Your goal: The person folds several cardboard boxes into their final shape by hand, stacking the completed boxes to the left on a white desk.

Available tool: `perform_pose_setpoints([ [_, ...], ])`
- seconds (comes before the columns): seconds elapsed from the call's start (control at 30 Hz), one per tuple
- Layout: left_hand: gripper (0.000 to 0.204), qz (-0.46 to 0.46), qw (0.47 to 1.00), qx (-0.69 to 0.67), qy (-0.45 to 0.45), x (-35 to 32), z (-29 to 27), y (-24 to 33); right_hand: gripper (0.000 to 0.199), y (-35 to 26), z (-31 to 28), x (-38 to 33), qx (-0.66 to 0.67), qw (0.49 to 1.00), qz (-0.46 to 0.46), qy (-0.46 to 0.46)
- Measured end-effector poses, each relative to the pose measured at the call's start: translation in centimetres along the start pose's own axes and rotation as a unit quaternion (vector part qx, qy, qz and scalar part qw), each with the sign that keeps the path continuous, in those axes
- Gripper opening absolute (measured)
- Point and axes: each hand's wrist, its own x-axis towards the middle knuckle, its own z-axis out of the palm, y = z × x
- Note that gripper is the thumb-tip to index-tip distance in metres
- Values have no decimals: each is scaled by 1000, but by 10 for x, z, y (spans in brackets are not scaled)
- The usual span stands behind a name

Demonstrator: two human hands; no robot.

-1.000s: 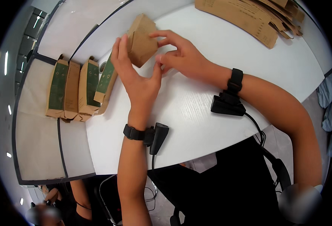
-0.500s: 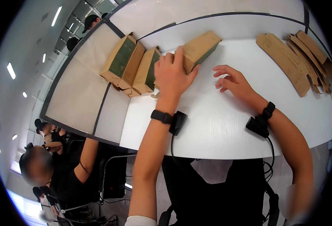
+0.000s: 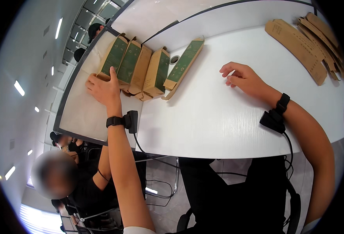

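Observation:
At the left end of the row, my left hand point(image 3: 103, 89) grips the near end of a brown and green cardboard box point(image 3: 115, 54), its thumb on the green face. Beside it a second box point(image 3: 130, 62) and a third box point(image 3: 156, 72) lean along the left partition. A narrower-looking box point(image 3: 184, 64) lies slanted on the desk to their right, a flap sticking out at its near end. My right hand point(image 3: 240, 78) is over the middle of the white desk, fingers loosely bent and apart, with nothing in it.
Flattened brown cardboard pieces point(image 3: 297, 50) lie stacked at the far right of the white desk point(image 3: 203, 128). A round cable hole point(image 3: 174, 59) is between two boxes. Low partitions point(image 3: 88, 113) bound the desk. A person in black point(image 3: 90, 191) sits at the left.
My left hand has swung left from the slanted box area to the row's left end, where one more box now stands. My right hand has hardly moved.

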Motion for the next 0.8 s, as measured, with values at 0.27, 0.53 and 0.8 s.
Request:
perform_pose_setpoints([
  [0.27,50,286,954,95,3,1,26,1,20,5,0,1,-8,1000,-26,-13],
  [0.53,55,301,951,71,31,-10,7,31,15,15,-1,3,-4,999,-49,-23],
  [0.8,80,172,877,-115,-434,-123,-6,128,15,11,-2,3,-11,999,-28,-27],
])
